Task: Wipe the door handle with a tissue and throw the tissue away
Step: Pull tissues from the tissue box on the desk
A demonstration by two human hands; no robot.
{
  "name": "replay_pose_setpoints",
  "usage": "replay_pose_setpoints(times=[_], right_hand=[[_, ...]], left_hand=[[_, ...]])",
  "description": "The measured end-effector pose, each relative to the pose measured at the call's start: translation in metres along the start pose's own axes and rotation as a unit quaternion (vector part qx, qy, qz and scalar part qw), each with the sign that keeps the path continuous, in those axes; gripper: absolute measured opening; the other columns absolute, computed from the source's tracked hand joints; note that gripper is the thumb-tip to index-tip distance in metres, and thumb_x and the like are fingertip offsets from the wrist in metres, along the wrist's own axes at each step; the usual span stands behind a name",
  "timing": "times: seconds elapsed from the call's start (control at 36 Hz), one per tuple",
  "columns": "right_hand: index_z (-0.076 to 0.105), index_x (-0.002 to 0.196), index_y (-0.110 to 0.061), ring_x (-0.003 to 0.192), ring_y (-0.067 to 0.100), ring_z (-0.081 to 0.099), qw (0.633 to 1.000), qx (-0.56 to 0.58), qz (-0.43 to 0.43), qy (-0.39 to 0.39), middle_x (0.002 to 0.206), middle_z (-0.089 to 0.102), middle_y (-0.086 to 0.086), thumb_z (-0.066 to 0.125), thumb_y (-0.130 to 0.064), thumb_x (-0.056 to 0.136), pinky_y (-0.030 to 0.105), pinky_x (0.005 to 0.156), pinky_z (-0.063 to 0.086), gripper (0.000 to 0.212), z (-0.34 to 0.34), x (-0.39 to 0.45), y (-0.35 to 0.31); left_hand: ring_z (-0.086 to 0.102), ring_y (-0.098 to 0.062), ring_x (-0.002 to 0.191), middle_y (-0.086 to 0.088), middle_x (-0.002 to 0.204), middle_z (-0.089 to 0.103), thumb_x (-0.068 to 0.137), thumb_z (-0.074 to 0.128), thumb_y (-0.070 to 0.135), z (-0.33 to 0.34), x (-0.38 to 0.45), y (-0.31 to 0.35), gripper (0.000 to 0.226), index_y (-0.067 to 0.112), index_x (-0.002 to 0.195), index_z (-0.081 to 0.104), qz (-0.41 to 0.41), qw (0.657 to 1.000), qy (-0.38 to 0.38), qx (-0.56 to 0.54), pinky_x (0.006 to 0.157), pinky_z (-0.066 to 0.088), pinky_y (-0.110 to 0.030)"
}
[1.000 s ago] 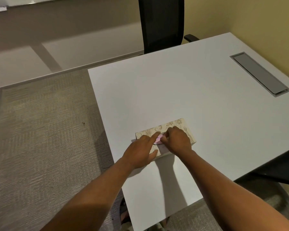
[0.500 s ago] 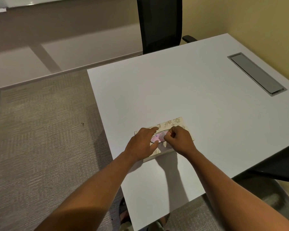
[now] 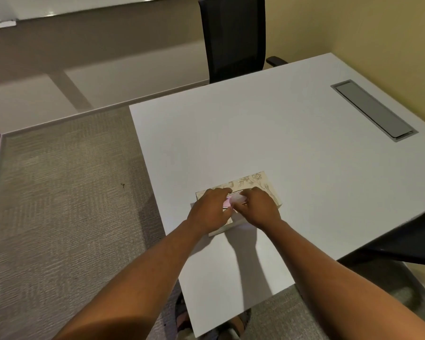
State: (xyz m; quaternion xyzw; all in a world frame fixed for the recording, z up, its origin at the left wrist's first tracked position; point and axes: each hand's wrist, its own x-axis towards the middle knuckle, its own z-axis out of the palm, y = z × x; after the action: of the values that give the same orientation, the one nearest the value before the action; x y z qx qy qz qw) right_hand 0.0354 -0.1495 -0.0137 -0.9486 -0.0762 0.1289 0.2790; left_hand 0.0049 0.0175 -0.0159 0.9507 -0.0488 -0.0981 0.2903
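I see a beige tissue box (image 3: 253, 184) with floral print, pinkish at its slot, on a white worktop (image 3: 268, 133); black chair (image 3: 233, 38), grey-brown ribbed carpet (image 3: 59, 192), yellow wall (image 3: 353, 28).

The tissue box (image 3: 252, 183) looks like matt printed card with a floral pattern; glossy clear film rims its slot. The table (image 3: 268, 133) top is smooth, matt white laminate. At its 2 o'clock corner, the cable hatch (image 3: 372, 111) looks brushed grey metal. The carpet (image 3: 59, 204) is rough, woven cloth. The chair (image 3: 233, 38) back is dark mesh.
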Motion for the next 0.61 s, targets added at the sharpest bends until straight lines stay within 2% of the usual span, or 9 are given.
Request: replay_pose_setpoints(times=[0.08, 0.19, 0.39, 0.5, 0.61], right_hand=[[0.074, 0.092, -0.014, 0.094, 0.028, 0.064, 1.000, -0.007, -0.007, 0.013, 0.097, 0.069, 0.009, 0.060, -0.034, 0.089, 0.038, 0.077, 0.052, 0.025, 0.005, 0.000, -0.004], [0.073, 0.094, -0.012, 0.093, 0.032, 0.062, 0.999, -0.031, -0.010, 0.043, 0.095, 0.066, 0.012, 0.056, -0.021, 0.092, 0.037, 0.072, 0.048, 0.020, 0.004, 0.001, -0.006], [0.073, 0.094, -0.012, 0.091, 0.030, 0.061, 0.996, -0.031, -0.024, 0.077, 0.096, 0.068, 0.010, 0.058, -0.020, 0.093, 0.036, 0.070, 0.049, 0.017, -0.006, -0.001, -0.007], [0.073, 0.096, -0.010, 0.090, 0.031, 0.061, 0.995, -0.036, -0.032, 0.087, 0.096, 0.068, 0.011, 0.058, -0.019, 0.094, 0.032, 0.066, 0.042, 0.017, -0.009, -0.006, -0.005], [0.072, 0.098, -0.009, 0.090, 0.030, 0.062, 0.994, -0.043, -0.037, 0.092, 0.097, 0.069, 0.011, 0.057, -0.017, 0.095, 0.034, 0.068, 0.045, 0.017, -0.013, -0.010, -0.007]], left_hand=[[0.050, -0.021, 0.133, 0.003, 0.143, 0.059, 0.095, 0.060, 0.031, 0.001, -0.003, 0.002, 0.055, 0.022, 0.148, 0.052, -0.002, 1.000, -0.002, -0.002, 0.103, 0.048, -0.038], [0.048, -0.021, 0.137, 0.003, 0.147, 0.057, 0.096, 0.061, 0.032, 0.002, -0.004, 0.005, 0.057, 0.021, 0.150, 0.049, -0.011, 1.000, 0.007, -0.007, 0.107, 0.046, -0.038], [0.050, -0.020, 0.135, 0.002, 0.148, 0.056, 0.095, 0.064, 0.027, 0.002, -0.002, 0.008, 0.060, 0.019, 0.151, 0.048, -0.016, 0.999, 0.023, -0.016, 0.107, 0.044, -0.034], [0.050, -0.021, 0.136, 0.001, 0.148, 0.056, 0.094, 0.064, 0.024, 0.002, -0.003, 0.012, 0.059, 0.018, 0.151, 0.049, -0.020, 0.999, 0.026, -0.037, 0.109, 0.043, -0.035], [0.050, -0.021, 0.136, 0.000, 0.148, 0.057, 0.093, 0.065, 0.022, 0.002, -0.006, 0.014, 0.059, 0.018, 0.150, 0.050, -0.019, 0.998, 0.033, -0.040, 0.110, 0.044, -0.035]])
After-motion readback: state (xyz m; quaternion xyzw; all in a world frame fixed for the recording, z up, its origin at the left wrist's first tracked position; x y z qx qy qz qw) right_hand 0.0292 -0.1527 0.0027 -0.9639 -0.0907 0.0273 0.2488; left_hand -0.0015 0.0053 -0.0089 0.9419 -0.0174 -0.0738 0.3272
